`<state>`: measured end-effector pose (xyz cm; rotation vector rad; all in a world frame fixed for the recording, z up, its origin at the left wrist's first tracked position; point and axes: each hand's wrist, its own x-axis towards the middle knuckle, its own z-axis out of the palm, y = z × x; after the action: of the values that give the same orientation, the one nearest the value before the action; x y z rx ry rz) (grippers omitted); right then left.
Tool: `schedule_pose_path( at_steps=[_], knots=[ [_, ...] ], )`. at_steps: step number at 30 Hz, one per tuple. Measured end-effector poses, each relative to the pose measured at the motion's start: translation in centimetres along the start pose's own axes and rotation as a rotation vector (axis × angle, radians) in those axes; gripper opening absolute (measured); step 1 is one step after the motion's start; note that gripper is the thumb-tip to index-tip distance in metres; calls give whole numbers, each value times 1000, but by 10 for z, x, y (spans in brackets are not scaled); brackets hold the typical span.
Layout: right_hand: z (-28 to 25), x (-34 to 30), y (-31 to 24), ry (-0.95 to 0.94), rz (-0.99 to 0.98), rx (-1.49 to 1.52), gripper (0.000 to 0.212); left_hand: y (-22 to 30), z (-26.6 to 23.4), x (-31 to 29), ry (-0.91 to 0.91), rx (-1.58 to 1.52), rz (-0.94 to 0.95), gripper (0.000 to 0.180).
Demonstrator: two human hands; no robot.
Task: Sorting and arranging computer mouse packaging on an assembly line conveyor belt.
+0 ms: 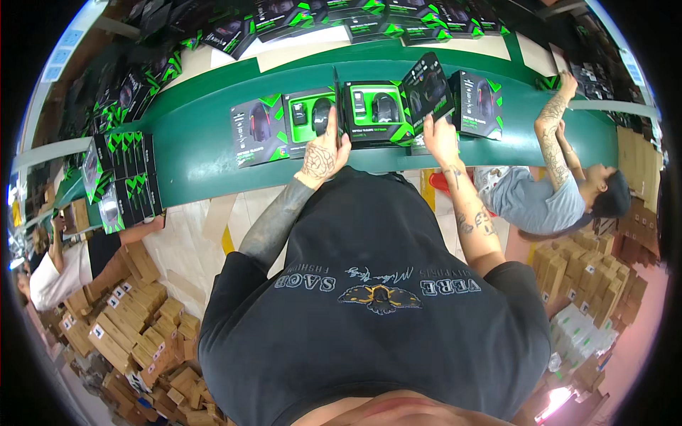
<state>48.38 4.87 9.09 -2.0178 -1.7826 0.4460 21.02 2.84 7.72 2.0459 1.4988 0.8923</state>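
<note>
Two black-and-green boxes lie side by side, lids up: the left open box (pixel 300 128) and the right open box (pixel 369 133). Each holds a dark computer mouse (pixel 386 108) and a small dark-and-white piece in a bright green insert. My left hand (pixel 323 155) is over the near edge of the left box, index finger stretched toward its mouse and thumb apart, close to the thin upright lid (pixel 338 89). My right hand (pixel 442 138) is closed on the near edge of the right box's lid (pixel 428 85), which leans to the right.
Closed boxes flank them, a left closed box (pixel 257 133) and a right closed box (pixel 480 105), on the green table (pixel 192 157). Stacked boxes (pixel 128 181) stand at the left end. More boxes line the far shelf. A co-worker (pixel 543 199) reaches in at right; brown cartons (pixel 138 326) crowd the floor.
</note>
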Motion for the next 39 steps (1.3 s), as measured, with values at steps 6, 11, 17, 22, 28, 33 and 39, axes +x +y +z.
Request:
schedule_pose_path(
  at_steps=[6,11,17,22,28,33,39],
  knots=[
    [-12,7,-14,-352,-3,-70,37,21,-35,24,-169,-234,-122,71],
    [-39,-35,-3,-679,-172,85,63,-69,-65,-35,-241,294,185,81],
    [21,-24,70,-91,29,-233,68,-136,-124,-69,-7,37,-865,75],
    [7,-44,70,-42,107,-318,69,-119,-88,-87,296,105,-668,93],
    [-7,-47,71,-91,154,-339,66,-67,-89,-82,477,-310,-453,57],
    [1,-55,85,-64,67,-396,63,6,-72,-58,-61,244,-132,68],
    [2,-52,95,-55,99,-310,67,12,-74,6,56,462,-32,57]
  ],
)
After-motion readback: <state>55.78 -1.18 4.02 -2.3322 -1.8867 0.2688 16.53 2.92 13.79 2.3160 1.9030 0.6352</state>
